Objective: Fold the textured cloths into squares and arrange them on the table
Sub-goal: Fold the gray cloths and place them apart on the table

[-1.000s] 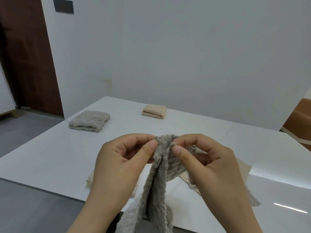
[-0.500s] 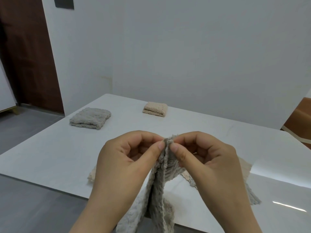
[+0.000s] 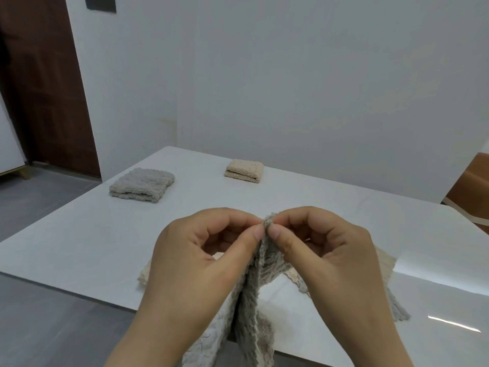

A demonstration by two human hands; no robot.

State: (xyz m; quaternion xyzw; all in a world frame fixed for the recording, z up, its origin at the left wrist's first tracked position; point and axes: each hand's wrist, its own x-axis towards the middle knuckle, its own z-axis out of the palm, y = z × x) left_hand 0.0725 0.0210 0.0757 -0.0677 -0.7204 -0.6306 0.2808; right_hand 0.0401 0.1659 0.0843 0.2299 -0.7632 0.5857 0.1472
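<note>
Two bare hands seen from the wearer's own viewpoint: the left hand (image 3: 201, 263) and the right hand (image 3: 330, 260), each with slim fingers (image 3: 232, 221) and a short, neatly trimmed thumbnail (image 3: 258, 232) of natural look. Both forearms (image 3: 148, 340) show bare skin down to the lower edge of the view

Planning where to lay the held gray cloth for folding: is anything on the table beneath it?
Yes. An unfolded beige cloth lies on the table below the gray cloth pinched by the left hand and right hand.
</note>
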